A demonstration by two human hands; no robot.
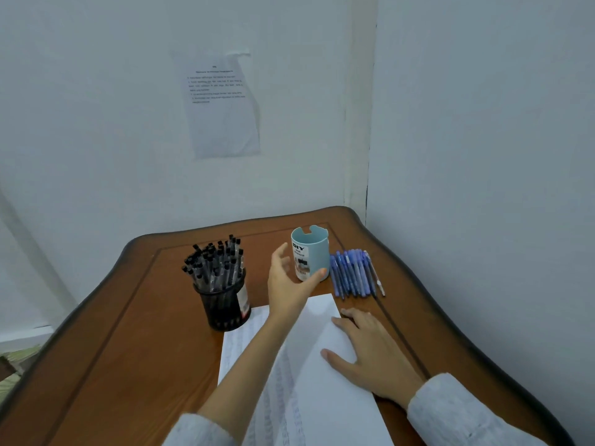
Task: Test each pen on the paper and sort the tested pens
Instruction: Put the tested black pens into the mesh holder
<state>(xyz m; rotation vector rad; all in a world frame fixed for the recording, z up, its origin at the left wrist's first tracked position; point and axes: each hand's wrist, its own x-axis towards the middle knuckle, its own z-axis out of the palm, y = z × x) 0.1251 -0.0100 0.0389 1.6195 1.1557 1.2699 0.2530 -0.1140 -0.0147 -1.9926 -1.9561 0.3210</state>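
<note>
At a brown wooden table (128, 317) set into a corner of pale walls. Toward the back, standing upright: a pale blue cylindrical plastic cup (317, 249) with a notched rim and a white label printed "DIY". Reaching over the table with the left hand (288, 281), raised off the surface, fingers spread and loosely bent just left of the cup, thumb tip lying across the cup's lower front. Gripping nothing, hand open; contact between thumb and cup not possible to tell. Pressing down with the right hand (370, 349), palm flat and fingers straight, on the right side of the white sheets of paper (322, 397) at the near middle of the table. Likewise open, holding nothing. Faint lines of writing on the sheet underneath, towards the left. Just right of the cup, lying side by side on the wood and running front to back: a row of blue plastic pens (351, 275), with one slimmer grey pen (376, 278) at the row's right edge. Left of the cup and apart from it: a black wire-mesh pen holder (225, 307), upright, just beside the paper's far left corner, crammed with clear-barrelled black-capped pens (215, 262) standing on end. Pale grey knitted sleeves (467, 413) on both arms, the left one pushed well back from the wrist. Stuck to the wall behind: a white printed sheet (222, 104), text too small to read.
</note>
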